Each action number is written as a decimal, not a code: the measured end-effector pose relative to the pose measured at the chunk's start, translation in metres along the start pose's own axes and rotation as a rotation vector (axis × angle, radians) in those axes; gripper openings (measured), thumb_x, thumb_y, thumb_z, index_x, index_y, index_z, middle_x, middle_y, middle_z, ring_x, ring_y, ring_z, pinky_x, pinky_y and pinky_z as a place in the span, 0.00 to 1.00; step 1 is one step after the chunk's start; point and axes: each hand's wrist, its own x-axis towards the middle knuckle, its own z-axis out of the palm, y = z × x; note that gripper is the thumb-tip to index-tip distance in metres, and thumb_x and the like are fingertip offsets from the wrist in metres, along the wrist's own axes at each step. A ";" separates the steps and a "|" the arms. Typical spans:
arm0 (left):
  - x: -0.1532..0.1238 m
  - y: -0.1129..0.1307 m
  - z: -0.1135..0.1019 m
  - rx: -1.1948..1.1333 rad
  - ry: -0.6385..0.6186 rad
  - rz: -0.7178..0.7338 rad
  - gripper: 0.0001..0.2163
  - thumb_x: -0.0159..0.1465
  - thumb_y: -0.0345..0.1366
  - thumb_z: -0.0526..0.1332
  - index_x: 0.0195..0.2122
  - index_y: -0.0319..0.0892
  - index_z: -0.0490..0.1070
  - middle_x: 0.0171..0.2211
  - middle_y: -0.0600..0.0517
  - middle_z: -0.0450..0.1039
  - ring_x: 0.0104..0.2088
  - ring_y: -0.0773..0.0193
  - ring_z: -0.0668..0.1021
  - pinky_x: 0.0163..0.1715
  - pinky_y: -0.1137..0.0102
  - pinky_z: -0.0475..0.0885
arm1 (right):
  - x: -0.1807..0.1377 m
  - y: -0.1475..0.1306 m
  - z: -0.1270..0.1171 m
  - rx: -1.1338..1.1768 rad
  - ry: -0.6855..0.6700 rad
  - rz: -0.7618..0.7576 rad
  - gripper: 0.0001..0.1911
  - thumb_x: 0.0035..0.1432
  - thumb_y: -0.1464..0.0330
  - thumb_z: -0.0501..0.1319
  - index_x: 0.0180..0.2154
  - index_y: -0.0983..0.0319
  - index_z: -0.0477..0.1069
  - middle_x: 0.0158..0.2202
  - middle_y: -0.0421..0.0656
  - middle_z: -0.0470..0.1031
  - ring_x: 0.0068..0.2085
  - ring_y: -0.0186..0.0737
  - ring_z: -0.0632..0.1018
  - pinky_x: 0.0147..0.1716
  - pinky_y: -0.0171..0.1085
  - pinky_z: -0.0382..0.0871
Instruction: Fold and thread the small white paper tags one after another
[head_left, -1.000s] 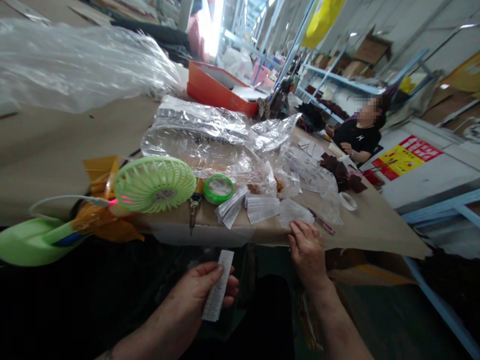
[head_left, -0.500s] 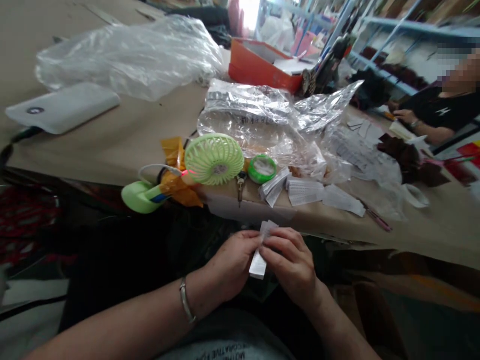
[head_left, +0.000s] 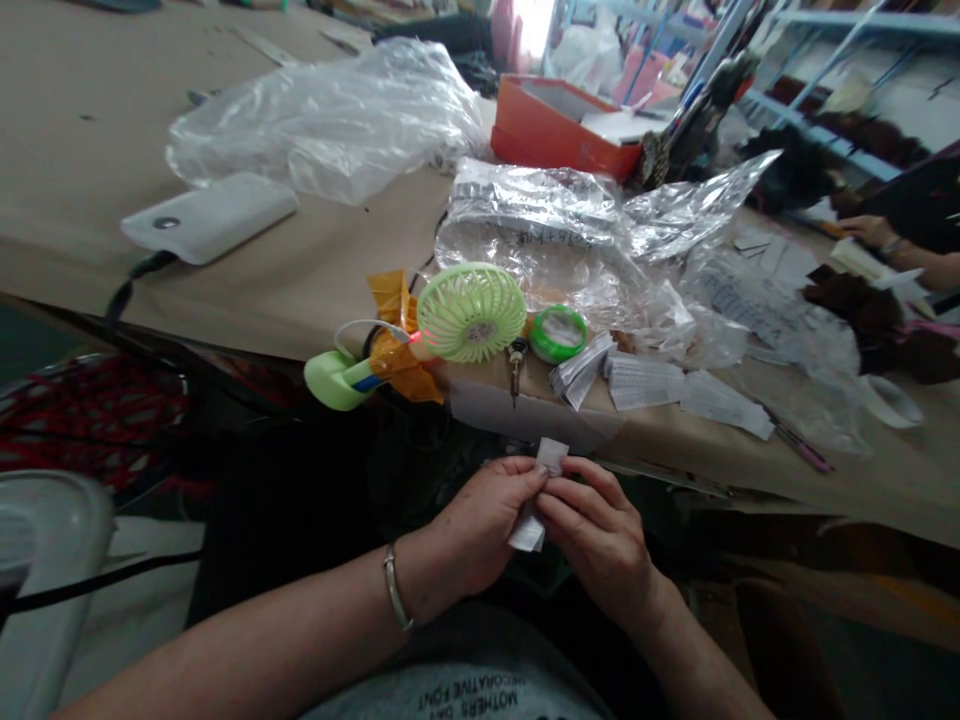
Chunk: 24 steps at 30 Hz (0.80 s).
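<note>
My left hand [head_left: 484, 525] pinches a narrow stack of white printed paper labels [head_left: 528, 532] between thumb and fingers, just off the table's front edge. From the other side my right hand [head_left: 600, 530] is closed on the same labels, its fingertips meeting the left thumb. The strip's upper end stands out above the fingers and its lower end hangs below them. On the table beyond lie more label stacks [head_left: 645, 382], one of them fanned. Beside those sit a round green container [head_left: 558, 333] and a thin pointed metal tool [head_left: 516, 372].
A green fan [head_left: 471, 312] is taped at the table edge. Behind it lie crumpled clear plastic bags [head_left: 540, 240], a white power bank [head_left: 210, 218] with a cable, and an orange box [head_left: 562, 130]. At right are a tape roll [head_left: 891, 402] and another person's hand [head_left: 870, 232].
The view has turned left, so the table things appear further right. Both hands stay on the labels; the fingers have shifted slightly and the strip's lower end looks more spread.
</note>
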 end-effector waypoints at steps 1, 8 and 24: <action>-0.001 0.001 -0.001 0.018 0.009 -0.012 0.05 0.57 0.33 0.64 0.30 0.35 0.73 0.23 0.52 0.72 0.21 0.72 0.73 0.22 0.77 0.66 | -0.001 0.000 -0.001 0.036 0.034 0.052 0.15 0.55 0.76 0.62 0.45 0.59 0.72 0.42 0.45 0.76 0.52 0.47 0.71 0.51 0.48 0.69; -0.011 0.004 -0.011 0.184 -0.181 -0.148 0.11 0.61 0.41 0.59 0.35 0.37 0.72 0.24 0.52 0.71 0.21 0.69 0.74 0.22 0.74 0.70 | 0.001 0.009 0.001 0.941 -0.080 0.764 0.28 0.52 0.62 0.64 0.54 0.57 0.63 0.43 0.44 0.74 0.39 0.39 0.77 0.37 0.37 0.74; -0.019 -0.009 -0.020 0.306 -0.280 -0.223 0.14 0.59 0.44 0.59 0.26 0.37 0.71 0.21 0.51 0.70 0.20 0.69 0.72 0.24 0.72 0.67 | 0.004 0.011 0.017 1.351 -0.316 0.827 0.16 0.47 0.60 0.68 0.36 0.61 0.73 0.48 0.47 0.73 0.46 0.45 0.77 0.47 0.45 0.71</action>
